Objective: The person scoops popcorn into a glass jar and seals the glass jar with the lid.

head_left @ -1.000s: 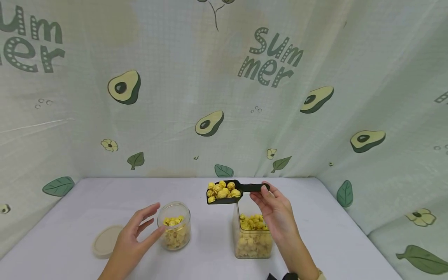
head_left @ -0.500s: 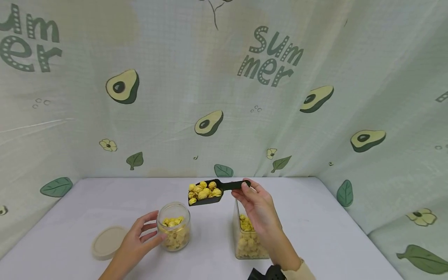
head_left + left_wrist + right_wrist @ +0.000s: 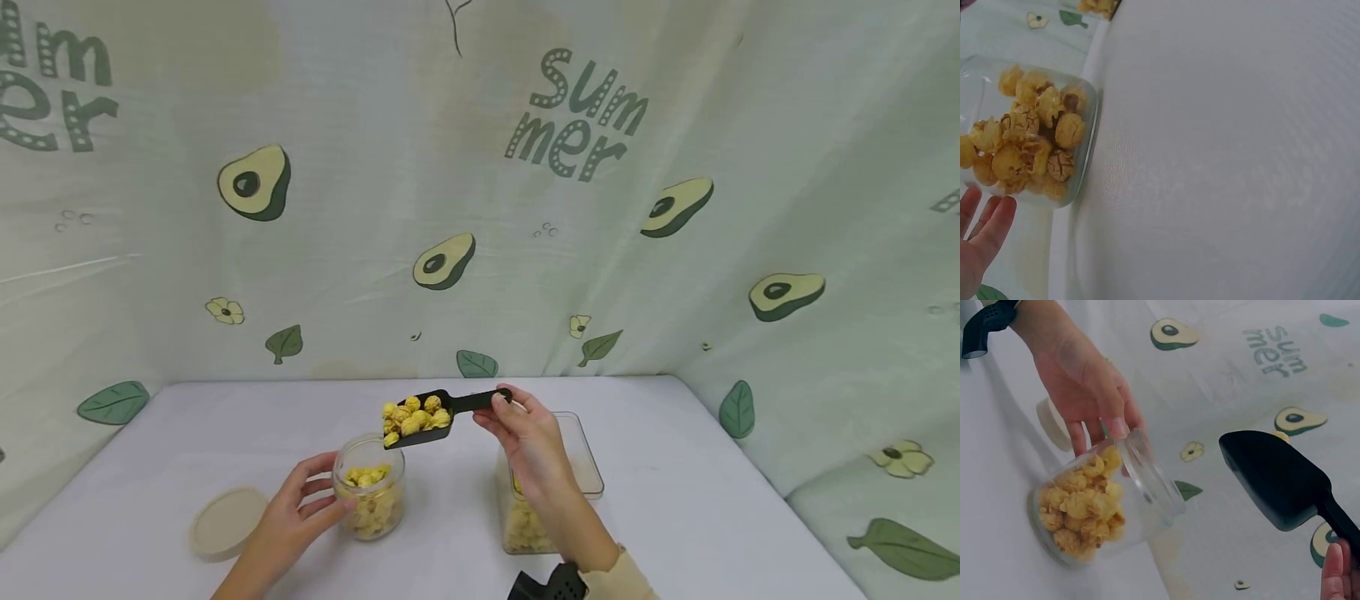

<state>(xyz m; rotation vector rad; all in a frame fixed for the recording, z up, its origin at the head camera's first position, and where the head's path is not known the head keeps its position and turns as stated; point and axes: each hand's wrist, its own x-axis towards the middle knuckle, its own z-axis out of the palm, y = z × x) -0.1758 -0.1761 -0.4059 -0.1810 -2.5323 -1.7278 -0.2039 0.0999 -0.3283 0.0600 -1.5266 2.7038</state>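
Observation:
My right hand (image 3: 528, 442) pinches the handle of a black scoop (image 3: 472, 402) heaped with yellow popcorn (image 3: 411, 422). The scoop is held nearly level, and its front edge overlaps the jar's rim in the head view. From the right wrist view the underside of the scoop shows, apart from the jar. My left hand (image 3: 300, 504) holds a round glass jar (image 3: 400, 477) at its left side, thumb in front and fingers behind. Popcorn (image 3: 1082, 506) fills the jar's lower part. In the left wrist view, fingertips (image 3: 1002, 212) touch the glass.
A clear rectangular container (image 3: 579, 450) with popcorn stands on the right, partly hidden behind my right hand and forearm. A round beige lid (image 3: 228, 523) lies left of the jar, beside my left wrist. A printed cloth (image 3: 480, 317) hangs behind the white table (image 3: 660, 500).
My right hand has carried the loaded scoop leftward from near the rectangular container to the jar's rim. My left hand has closed in from beside the jar and now holds it.

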